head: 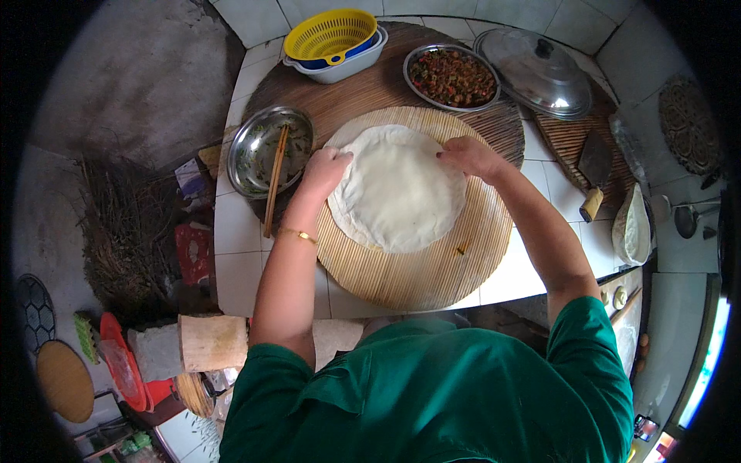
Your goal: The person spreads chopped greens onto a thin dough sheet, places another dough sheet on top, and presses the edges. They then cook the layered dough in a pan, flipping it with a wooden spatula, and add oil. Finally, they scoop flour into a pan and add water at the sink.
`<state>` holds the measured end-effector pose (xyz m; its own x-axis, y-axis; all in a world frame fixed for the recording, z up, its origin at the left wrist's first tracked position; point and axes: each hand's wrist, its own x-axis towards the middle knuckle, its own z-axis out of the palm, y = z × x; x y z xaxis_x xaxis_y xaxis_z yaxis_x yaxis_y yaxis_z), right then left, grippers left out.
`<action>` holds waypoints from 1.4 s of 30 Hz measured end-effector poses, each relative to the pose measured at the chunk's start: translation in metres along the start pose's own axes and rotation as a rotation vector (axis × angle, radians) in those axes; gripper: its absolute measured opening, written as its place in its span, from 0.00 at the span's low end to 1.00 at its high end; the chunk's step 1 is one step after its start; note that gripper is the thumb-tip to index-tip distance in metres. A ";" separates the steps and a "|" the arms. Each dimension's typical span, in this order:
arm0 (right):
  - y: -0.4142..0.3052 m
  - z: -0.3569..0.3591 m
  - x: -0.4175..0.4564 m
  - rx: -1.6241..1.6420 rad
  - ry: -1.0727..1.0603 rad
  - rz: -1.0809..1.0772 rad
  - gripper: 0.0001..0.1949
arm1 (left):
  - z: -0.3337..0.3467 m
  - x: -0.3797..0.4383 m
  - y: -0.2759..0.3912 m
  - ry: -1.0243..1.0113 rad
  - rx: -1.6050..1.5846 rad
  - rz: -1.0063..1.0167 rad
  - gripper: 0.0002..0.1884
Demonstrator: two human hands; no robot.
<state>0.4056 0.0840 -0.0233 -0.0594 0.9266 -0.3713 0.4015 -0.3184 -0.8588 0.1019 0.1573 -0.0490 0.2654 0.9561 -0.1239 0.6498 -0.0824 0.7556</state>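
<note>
A round, pale sheet of dough [402,191] lies on a ribbed round wooden mat [405,289]. My left hand [329,168] is at the dough's upper left edge, thumb and fingers pinching it. At the upper right edge, my right hand [470,157] has its fingertips on the rim of the dough. What lies beneath the sheet is hidden. Left of the mat stands a steel bowl [255,139] with green scraps inside, and a pair of wooden chopsticks [277,179] leans across its rim. A metal dish of chopped reddish-brown filling [451,78] sits beyond the mat.
A yellow plastic colander [330,37] nests in basins at the back. At the back right is a domed metal lid [535,72]. A wide scraper with a wooden handle [591,204] and a pale, deep bowl [631,231] are at the right. Dry brushwood [130,243] is left of the tiled counter.
</note>
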 end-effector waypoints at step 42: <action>0.015 0.004 0.005 -0.139 0.029 0.001 0.15 | 0.034 0.087 0.005 -0.089 0.094 0.102 0.18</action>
<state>0.4082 0.0833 -0.0398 -0.0334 0.9322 -0.3604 0.5247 -0.2906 -0.8001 0.1526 0.2308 -0.0779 0.3928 0.9131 -0.1091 0.6786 -0.2077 0.7046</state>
